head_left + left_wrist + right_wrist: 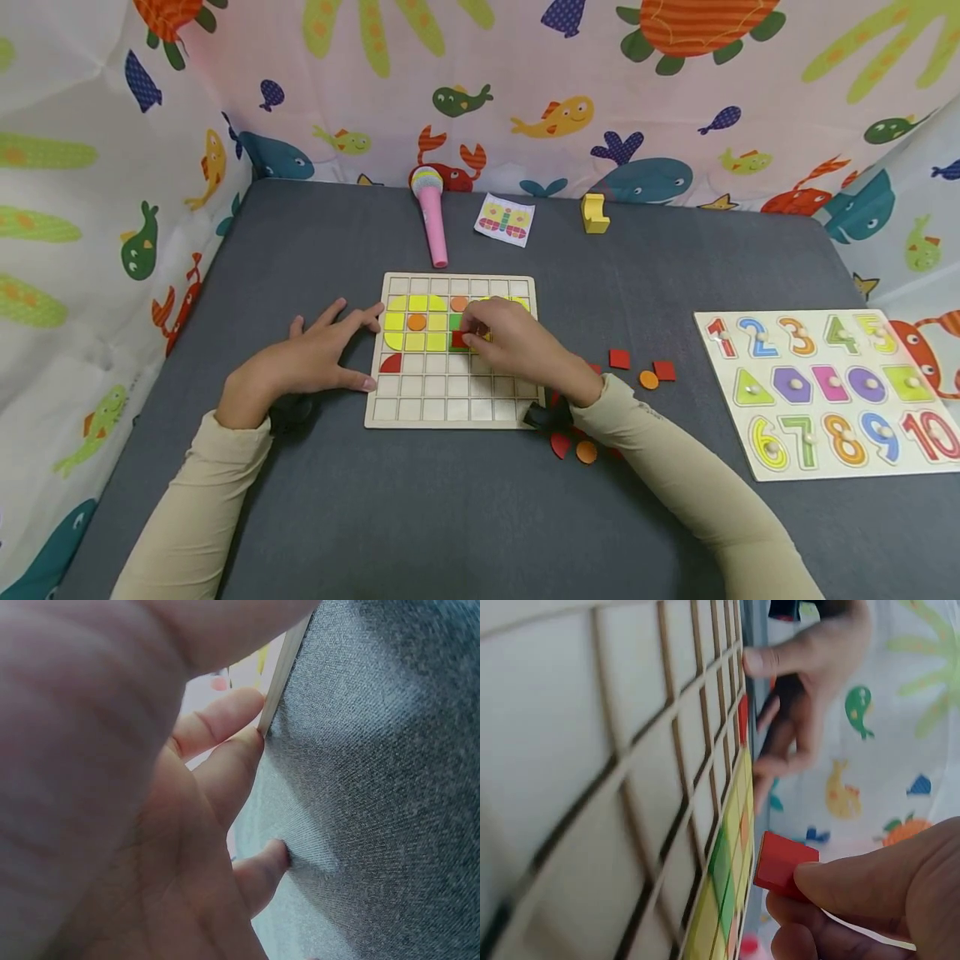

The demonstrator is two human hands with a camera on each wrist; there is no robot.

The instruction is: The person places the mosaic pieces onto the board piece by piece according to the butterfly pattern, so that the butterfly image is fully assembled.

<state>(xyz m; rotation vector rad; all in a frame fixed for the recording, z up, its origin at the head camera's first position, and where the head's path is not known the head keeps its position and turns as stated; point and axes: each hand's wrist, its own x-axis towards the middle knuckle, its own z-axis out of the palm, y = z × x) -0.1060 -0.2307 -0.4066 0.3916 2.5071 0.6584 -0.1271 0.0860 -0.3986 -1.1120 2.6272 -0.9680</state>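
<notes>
Bracing helps: spread left hand [311, 358] touching the pale wooden grid board [409, 409] at nine o'clock. The red square tile [778, 861] hovers near board centre, pinched by the right hand [517, 343]; I'd lower it level, edges squared.

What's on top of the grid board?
Yellow tiles, orange circles, green tiles, a red wedge. In the head view, the right hand, holding a red square, hides part of the board.

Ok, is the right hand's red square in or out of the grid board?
Out: the right wrist view shows the right hand pinching the red square, raised off the grid board.
</notes>
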